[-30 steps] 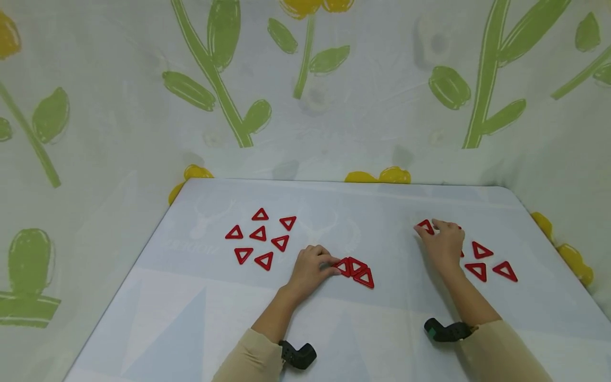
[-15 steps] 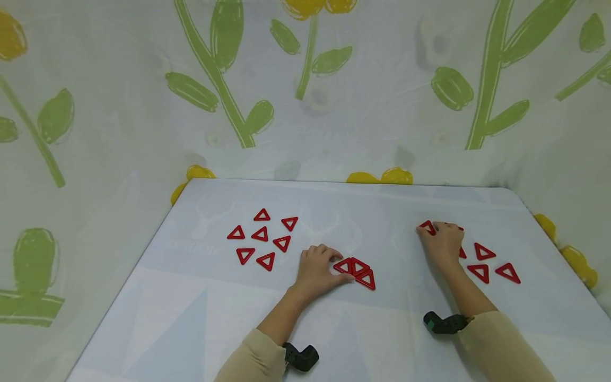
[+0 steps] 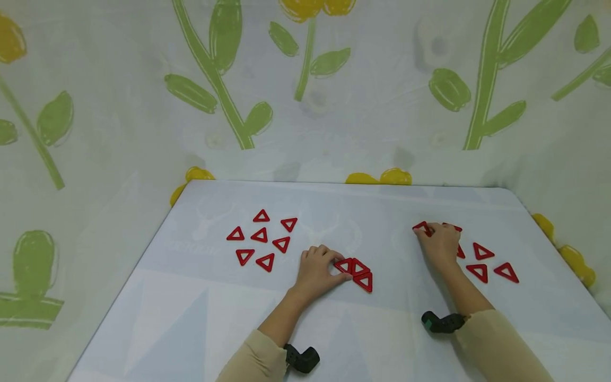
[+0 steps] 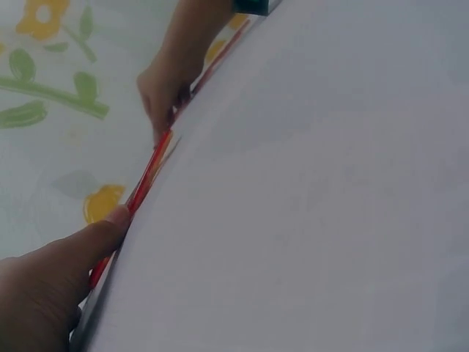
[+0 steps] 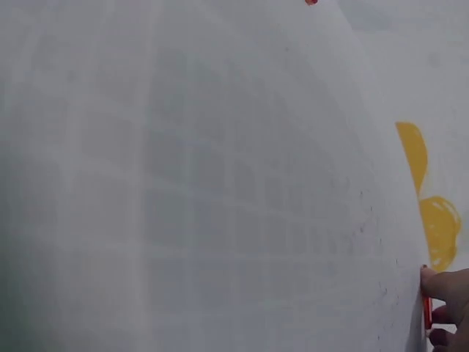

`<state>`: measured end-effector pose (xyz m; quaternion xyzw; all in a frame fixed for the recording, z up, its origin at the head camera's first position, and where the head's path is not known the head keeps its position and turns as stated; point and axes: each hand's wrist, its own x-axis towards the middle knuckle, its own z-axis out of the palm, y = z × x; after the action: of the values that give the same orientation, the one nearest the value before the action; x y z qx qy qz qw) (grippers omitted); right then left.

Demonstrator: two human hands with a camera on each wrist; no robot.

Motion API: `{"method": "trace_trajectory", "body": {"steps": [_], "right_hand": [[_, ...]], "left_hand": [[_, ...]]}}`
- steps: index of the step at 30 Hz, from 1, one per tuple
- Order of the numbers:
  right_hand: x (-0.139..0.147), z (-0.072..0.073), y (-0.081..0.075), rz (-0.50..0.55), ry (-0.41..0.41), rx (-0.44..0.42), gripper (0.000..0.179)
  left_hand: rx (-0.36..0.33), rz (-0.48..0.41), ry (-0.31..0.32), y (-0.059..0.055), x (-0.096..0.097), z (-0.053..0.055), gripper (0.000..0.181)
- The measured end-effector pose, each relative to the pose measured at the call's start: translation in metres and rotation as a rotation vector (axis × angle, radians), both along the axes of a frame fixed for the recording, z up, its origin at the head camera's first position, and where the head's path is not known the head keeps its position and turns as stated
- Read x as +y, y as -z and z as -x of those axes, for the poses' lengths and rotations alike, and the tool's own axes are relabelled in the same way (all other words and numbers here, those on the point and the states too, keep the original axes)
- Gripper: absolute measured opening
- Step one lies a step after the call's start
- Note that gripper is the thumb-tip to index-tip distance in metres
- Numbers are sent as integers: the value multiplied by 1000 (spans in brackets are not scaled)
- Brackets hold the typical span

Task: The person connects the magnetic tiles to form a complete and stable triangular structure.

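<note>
In the head view my left hand [image 3: 317, 273] spans a red open-centred triangle tile [image 3: 342, 261], index finger at its upper edge and thumb at its lower edge. That tile touches two similar red tiles; the lower one [image 3: 364, 289] is nearest the front. The left wrist view shows the thumb against a red edge [image 4: 150, 167], seen nearly edge-on. Farther right, my right hand [image 3: 438, 245] pinches another red triangle tile [image 3: 419, 224] between thumb and fingers. The right wrist view catches a thin red strip [image 5: 428, 314] of it between the fingertips.
Several loose red triangle tiles [image 3: 259, 235] lie left of the left hand. More loose tiles [image 3: 483, 251] lie right of the right hand, some partly hidden behind it. The white table [image 3: 391, 339] ends before a flower-printed cloth [image 3: 363, 143].
My left thumb has moved right along the group's lower edge, spreading from the index finger. The group's lower right tile has turned slightly. The tile in my right hand has turned and moved slightly left.
</note>
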<state>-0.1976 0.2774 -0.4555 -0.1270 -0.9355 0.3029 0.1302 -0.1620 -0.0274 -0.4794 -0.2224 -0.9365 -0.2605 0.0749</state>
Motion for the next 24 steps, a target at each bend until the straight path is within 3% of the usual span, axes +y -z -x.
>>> {"method": "trace_trajectory", "body": {"steps": [9,24], "right_hand": [[1,-5,-1,-23,-78,71,41],[-2,-11,-3,27,-137,-18,42]], "left_hand": [[8,-10,16,-2,-2,-1,38],[17,-12,40,-4,-4,-2,39]]}}
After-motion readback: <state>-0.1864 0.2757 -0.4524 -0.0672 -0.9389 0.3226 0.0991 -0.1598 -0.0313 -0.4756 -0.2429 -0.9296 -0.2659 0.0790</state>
